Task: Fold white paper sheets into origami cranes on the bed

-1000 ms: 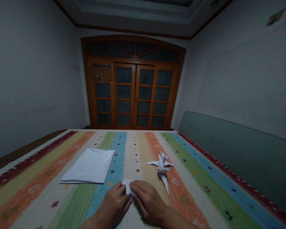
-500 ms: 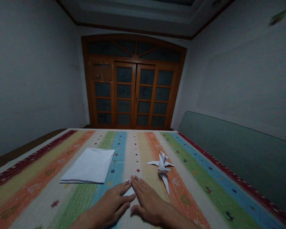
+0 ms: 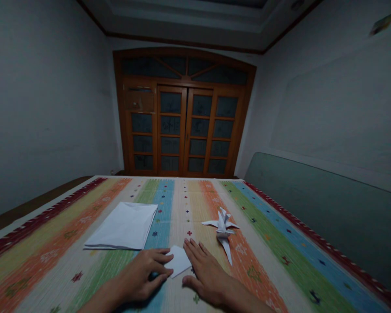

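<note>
A small folded piece of white paper (image 3: 180, 261) lies on the striped tablecloth between my two hands. My left hand (image 3: 142, 273) grips its left side, fingers bent over the edge and the thumb close to its lower corner. Along the paper's right edge my right hand (image 3: 207, 271) rests flat, fingers stretched forward and thumb spread away. Part of the right edge is hidden under those fingers. Beyond my right hand is a folded white paper figure (image 3: 223, 228) with several pointed arms.
A stack of white paper sheets (image 3: 124, 226) lies on the tablecloth (image 3: 263, 261) at the left. A pale green panel (image 3: 313, 187) stands along the table's right side. Wooden doors with glass panes (image 3: 187, 126) are at the far end.
My hands have moved apart, the left one leftward and the right one slightly rightward. More of the small folded paper shows between them. The stack and the paper figure stay put.
</note>
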Demonstrator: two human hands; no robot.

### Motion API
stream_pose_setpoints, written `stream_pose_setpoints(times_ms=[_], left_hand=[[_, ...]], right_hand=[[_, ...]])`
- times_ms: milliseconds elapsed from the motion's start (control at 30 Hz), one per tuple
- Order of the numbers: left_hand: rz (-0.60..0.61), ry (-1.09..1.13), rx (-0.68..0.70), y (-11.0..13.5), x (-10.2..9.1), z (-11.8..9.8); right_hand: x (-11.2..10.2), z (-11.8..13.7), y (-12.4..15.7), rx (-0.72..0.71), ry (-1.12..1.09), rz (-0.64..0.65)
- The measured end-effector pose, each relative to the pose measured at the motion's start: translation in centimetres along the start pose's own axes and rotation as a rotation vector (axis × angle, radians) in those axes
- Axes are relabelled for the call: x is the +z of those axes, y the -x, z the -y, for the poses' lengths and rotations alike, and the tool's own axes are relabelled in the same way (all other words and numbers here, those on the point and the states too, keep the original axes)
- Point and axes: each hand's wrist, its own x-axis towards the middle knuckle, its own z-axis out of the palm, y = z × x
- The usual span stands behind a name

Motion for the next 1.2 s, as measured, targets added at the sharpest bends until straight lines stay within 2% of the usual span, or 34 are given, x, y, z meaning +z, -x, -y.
stream_pose_setpoints(times_ms=[100,267,400,500,600,733,900,1033,1200], left_hand=[[-0.056,-0.011,0.008,0.4,0.1,0.3],[-0.037,-0.12,-0.009,0.4,0.6,-0.3],[-0.066,-0.228,-0.032,-0.1,1.5,-1.3],[-0.089,-0.267,-0.012,-0.5,2.1,-2.0],[-0.13,-0.248,-0.024,-0.7,2.6,-2.3],[-0.153,-0.118,-0.163,-0.5,2.8,-1.8],[-0.079,0.113,-0.397,-0.8,2.8,-0.4],[-0.083,0.217,-0.428,-1.4,2.5,-0.1],[-0.129,0.223,-0.433,-1.5,2.7,0.0]], right_hand=[[0.2,-0.3,0.0,0.012,-0.02,-0.033],[1.1,-0.9,-0.2,0.098,-0.019,-0.142],[1.6,-0.9,-0.4,0.228,0.024,-0.342],[1.6,-0.6,-0.5,0.258,0.074,-0.51],[1.5,-0.3,-0.4,0.267,0.123,-0.597],[1.8,-0.1,-0.5,0.262,0.164,-0.594],[1.7,0.0,-0.5,0.261,0.149,-0.545],[1.0,0.5,-0.3,0.246,0.099,-0.479],[0.5,0.9,0.0,0.214,0.055,-0.397]])
